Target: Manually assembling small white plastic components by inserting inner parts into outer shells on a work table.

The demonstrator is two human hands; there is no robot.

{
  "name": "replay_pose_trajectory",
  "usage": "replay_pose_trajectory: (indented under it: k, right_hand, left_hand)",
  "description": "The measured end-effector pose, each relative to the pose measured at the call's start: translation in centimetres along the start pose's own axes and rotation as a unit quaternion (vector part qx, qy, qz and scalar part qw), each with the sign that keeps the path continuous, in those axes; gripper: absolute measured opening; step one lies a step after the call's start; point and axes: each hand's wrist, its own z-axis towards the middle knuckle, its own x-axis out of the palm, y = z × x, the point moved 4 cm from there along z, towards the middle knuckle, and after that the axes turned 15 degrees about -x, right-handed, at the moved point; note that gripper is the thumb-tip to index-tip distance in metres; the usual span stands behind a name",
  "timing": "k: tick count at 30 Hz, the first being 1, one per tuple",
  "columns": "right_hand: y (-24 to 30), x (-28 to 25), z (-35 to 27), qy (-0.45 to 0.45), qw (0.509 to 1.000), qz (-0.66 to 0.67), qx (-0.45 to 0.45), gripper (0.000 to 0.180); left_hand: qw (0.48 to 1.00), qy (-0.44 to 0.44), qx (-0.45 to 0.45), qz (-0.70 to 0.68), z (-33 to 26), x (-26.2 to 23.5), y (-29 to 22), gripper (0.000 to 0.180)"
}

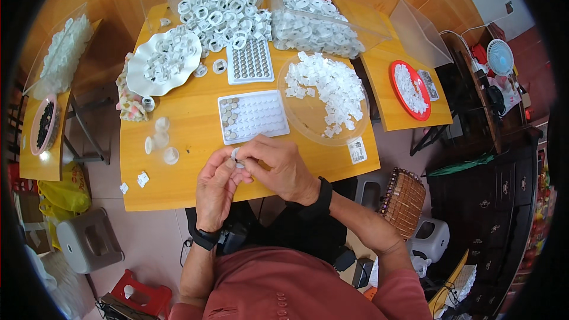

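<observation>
Over the table's front edge, my left hand (214,192) and my right hand (283,169) meet, fingers closed around a small white round plastic part (235,153). Something greyish shows under the fingertips, too covered to name. Just beyond them lies a white plastic tray (258,114) with rows of pockets; several silver button cells (229,120) sit at its left side. Behind it a second tray (269,76) is filled with rows of button cells. To its right, a round clear tray (288,120) holds a heap of small white plastic pieces (332,92).
White ring-shaped parts (219,3) are heaped at the back, with more in a clear bin (314,24). A scalloped white dish (133,71) of parts stands at left, near loose translucent caps (161,131). A red plate (396,92) lies on the right-hand table. Stools (89,240) flank me.
</observation>
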Motion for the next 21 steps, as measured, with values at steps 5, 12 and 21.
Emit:
replay_pose_trajectory:
  k: [5,12,21]
  right_hand:
    - [-0.5,-0.1,-0.3,-0.020,0.997,0.053,0.060,0.007]
    - [-0.7,0.0,-0.1,-0.023,0.994,0.052,0.096,0.009]
    - [-1.8,0.1,-0.6,0.013,0.978,0.098,0.182,0.010]
  left_hand:
    - [1.000,0.013,-0.004,0.009,0.0,-0.2,0.0,0.030]
    - [1.000,0.017,-0.011,-0.006,-0.4,0.1,-0.1,0.025]
    - [1.000,0.021,-0.003,0.015,-0.6,0.3,-0.1,0.023]
